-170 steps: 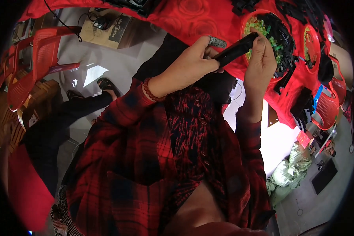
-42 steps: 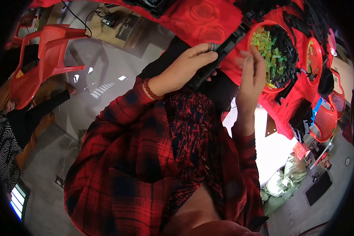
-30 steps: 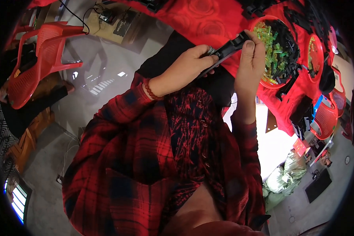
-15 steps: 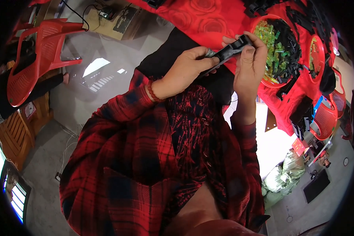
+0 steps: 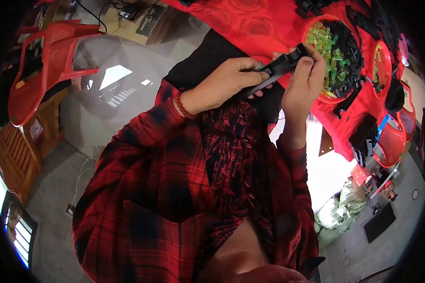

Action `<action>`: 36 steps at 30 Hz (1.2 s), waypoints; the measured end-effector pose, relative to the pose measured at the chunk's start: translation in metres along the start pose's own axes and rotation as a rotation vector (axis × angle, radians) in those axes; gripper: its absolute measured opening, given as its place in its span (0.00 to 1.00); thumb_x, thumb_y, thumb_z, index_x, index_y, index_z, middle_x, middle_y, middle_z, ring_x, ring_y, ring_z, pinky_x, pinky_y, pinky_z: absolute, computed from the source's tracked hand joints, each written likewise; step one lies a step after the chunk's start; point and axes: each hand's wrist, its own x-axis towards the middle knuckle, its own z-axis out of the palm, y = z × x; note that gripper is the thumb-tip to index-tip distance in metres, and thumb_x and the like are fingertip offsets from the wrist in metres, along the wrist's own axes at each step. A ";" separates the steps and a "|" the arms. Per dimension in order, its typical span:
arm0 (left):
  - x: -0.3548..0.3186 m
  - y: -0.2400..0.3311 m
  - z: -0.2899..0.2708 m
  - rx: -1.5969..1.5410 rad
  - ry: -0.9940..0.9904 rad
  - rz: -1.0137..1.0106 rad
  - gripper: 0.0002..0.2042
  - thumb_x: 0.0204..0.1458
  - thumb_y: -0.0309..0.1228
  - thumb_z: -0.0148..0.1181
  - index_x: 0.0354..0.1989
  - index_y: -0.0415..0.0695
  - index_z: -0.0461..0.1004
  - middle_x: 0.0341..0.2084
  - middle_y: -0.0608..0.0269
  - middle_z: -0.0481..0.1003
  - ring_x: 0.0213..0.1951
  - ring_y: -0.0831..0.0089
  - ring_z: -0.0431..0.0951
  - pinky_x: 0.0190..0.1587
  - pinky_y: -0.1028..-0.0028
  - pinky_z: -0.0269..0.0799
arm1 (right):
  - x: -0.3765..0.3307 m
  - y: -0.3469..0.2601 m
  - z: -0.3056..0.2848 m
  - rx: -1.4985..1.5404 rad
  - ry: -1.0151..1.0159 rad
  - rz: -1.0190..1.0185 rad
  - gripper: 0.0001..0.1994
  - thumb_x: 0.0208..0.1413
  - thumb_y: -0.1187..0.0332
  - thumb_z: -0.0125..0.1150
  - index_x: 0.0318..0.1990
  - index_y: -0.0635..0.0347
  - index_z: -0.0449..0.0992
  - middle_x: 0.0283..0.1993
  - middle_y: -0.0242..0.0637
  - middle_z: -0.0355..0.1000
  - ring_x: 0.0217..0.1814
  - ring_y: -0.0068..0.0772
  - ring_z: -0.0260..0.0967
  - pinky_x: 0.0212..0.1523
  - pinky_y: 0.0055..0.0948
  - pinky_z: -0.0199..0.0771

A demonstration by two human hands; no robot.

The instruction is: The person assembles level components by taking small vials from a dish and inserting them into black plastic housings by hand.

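A long black plastic part (image 5: 282,65) slants up to the right above my lap, held between both hands. My left hand (image 5: 224,82), with a reddish bead bracelet at the wrist, is closed round its lower end, thumb on top. My right hand (image 5: 306,80) grips the upper end, its thumb upright beside the notched tip and fingers behind. A small greyish piece shows by the left fingertips, too small to name. Just right of my right hand stands a round red basin (image 5: 309,29) with clear yellow-green pieces (image 5: 322,42) and small black pieces (image 5: 347,47) in it.
The red-clothed table (image 5: 264,45) carries more black parts (image 5: 363,21) and a second red container (image 5: 385,55). A red plastic chair (image 5: 56,52) stands at left on the floor, near a cardboard box (image 5: 141,26). Pale sacks (image 5: 342,205) lie at lower right.
The black part has turned in my hands, so its smooth side now shows instead of its hollow one. Both hands have shifted slightly right and keep hold of it.
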 end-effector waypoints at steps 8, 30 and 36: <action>-0.004 -0.001 -0.005 -0.123 -0.161 -0.078 0.15 0.67 0.35 0.47 0.54 0.38 0.66 0.43 0.56 0.77 0.34 0.76 0.78 0.36 0.77 0.74 | 0.008 0.002 0.005 0.152 0.079 0.174 0.19 0.69 0.65 0.48 0.59 0.72 0.63 0.45 0.44 0.72 0.45 0.38 0.76 0.45 0.31 0.77; 0.009 -0.029 -0.011 0.062 0.056 0.301 0.28 0.64 0.28 0.53 0.67 0.38 0.45 0.47 0.57 0.71 0.44 0.76 0.72 0.49 0.76 0.69 | -0.018 0.006 0.042 -0.128 0.011 0.143 0.21 0.54 0.79 0.56 0.57 0.71 0.67 0.48 0.47 0.74 0.52 0.36 0.72 0.54 0.32 0.71; 0.000 -0.021 -0.020 0.133 -0.073 0.209 0.29 0.58 0.26 0.56 0.65 0.36 0.51 0.49 0.58 0.72 0.49 0.75 0.72 0.54 0.74 0.66 | -0.019 0.019 0.036 -0.256 0.006 0.211 0.18 0.55 0.78 0.56 0.54 0.70 0.70 0.44 0.45 0.75 0.45 0.34 0.75 0.45 0.31 0.74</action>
